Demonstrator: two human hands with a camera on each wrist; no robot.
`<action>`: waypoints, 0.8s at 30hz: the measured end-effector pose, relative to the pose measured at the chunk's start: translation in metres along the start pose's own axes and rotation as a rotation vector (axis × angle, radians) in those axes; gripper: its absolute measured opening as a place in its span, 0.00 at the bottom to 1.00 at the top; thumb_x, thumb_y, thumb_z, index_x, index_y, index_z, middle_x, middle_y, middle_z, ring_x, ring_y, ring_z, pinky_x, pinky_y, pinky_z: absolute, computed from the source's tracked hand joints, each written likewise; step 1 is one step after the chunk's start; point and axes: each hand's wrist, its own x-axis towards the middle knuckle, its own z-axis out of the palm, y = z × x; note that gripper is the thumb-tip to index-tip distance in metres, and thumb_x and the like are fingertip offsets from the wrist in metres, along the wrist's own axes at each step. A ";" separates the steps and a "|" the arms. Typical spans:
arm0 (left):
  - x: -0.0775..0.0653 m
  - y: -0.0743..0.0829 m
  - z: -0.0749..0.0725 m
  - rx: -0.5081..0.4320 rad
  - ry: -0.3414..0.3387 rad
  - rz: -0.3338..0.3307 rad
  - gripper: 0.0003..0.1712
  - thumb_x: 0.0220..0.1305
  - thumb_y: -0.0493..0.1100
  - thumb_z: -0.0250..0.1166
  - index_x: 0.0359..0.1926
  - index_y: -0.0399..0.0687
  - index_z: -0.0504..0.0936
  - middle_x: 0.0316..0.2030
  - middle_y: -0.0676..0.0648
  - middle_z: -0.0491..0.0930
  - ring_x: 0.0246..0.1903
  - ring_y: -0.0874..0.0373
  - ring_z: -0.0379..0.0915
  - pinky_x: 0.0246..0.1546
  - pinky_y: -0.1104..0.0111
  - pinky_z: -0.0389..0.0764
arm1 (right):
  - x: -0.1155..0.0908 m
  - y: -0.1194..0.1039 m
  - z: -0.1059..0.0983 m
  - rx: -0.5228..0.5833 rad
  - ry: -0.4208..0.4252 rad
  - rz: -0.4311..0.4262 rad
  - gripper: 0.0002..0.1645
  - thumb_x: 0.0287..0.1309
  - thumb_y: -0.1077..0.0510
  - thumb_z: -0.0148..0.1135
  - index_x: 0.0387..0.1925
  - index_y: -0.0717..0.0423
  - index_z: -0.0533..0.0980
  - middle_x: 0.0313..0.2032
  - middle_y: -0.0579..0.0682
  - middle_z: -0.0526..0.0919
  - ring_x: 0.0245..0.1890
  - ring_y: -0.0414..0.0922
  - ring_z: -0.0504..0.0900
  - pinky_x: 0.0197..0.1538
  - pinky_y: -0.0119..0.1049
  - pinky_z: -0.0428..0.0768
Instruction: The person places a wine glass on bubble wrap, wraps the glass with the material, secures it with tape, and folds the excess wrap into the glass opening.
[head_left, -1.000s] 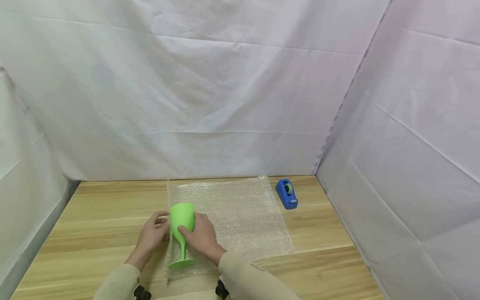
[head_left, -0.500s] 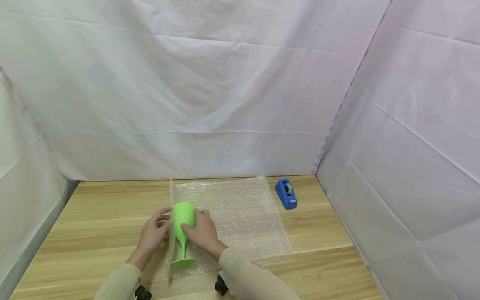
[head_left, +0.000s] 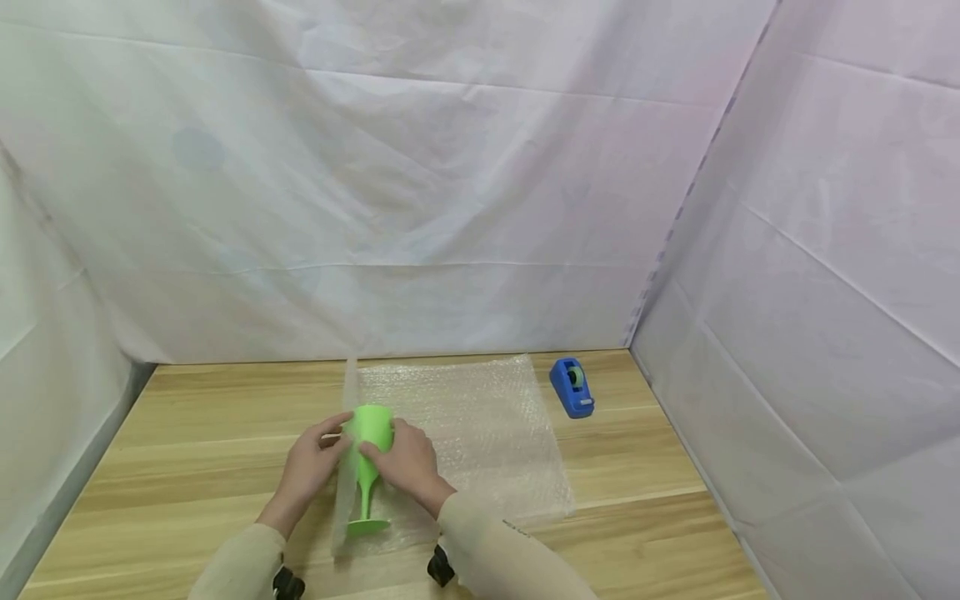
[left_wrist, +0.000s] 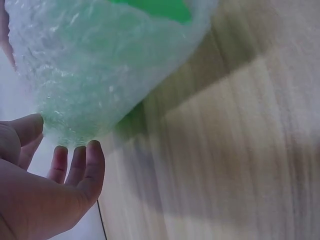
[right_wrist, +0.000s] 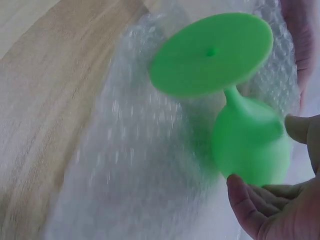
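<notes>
A bright green goblet [head_left: 372, 427] lies on its side on a sheet of clear bubble wrap [head_left: 480, 442], its bowl toward the back and its round foot toward the front. My right hand [head_left: 408, 457] grips the bowl between thumb and fingers; in the right wrist view the foot [right_wrist: 215, 55] is nearest the camera. On the other side, my left hand [head_left: 311, 458] holds the sheet's left edge raised against the bowl. The left wrist view has thumb and curled fingertips on the wrap [left_wrist: 90, 90], with green showing through it.
A blue tape dispenser [head_left: 573, 388] stands at the back right, just beyond the sheet's right edge. The wooden table [head_left: 202, 450] is bounded by white cloth walls [head_left: 450, 208] behind and at both sides.
The goblet has shifted slightly right under both hands. The wrap's left edge has risen and folded up against the goblet. The tape dispenser has stayed put.
</notes>
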 end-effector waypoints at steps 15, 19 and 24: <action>0.006 0.004 0.002 0.092 -0.024 0.037 0.24 0.64 0.49 0.57 0.61 0.55 0.70 0.58 0.37 0.65 0.55 0.39 0.66 0.47 0.52 0.77 | 0.004 0.004 -0.001 0.033 -0.045 0.056 0.48 0.44 0.23 0.53 0.49 0.61 0.72 0.34 0.52 0.81 0.26 0.40 0.74 0.25 0.31 0.72; 0.006 0.005 0.004 0.075 -0.021 0.058 0.22 0.66 0.48 0.55 0.61 0.54 0.70 0.57 0.37 0.65 0.54 0.40 0.67 0.46 0.53 0.77 | 0.006 0.005 -0.004 0.030 -0.065 0.061 0.45 0.45 0.26 0.56 0.47 0.61 0.73 0.30 0.50 0.79 0.24 0.40 0.72 0.24 0.31 0.71; 0.008 0.004 0.006 0.078 0.010 0.065 0.21 0.67 0.46 0.53 0.60 0.52 0.70 0.53 0.38 0.67 0.52 0.43 0.68 0.44 0.55 0.77 | 0.009 0.006 -0.005 0.060 -0.104 0.085 0.37 0.45 0.28 0.58 0.38 0.57 0.75 0.24 0.44 0.74 0.21 0.39 0.70 0.21 0.30 0.68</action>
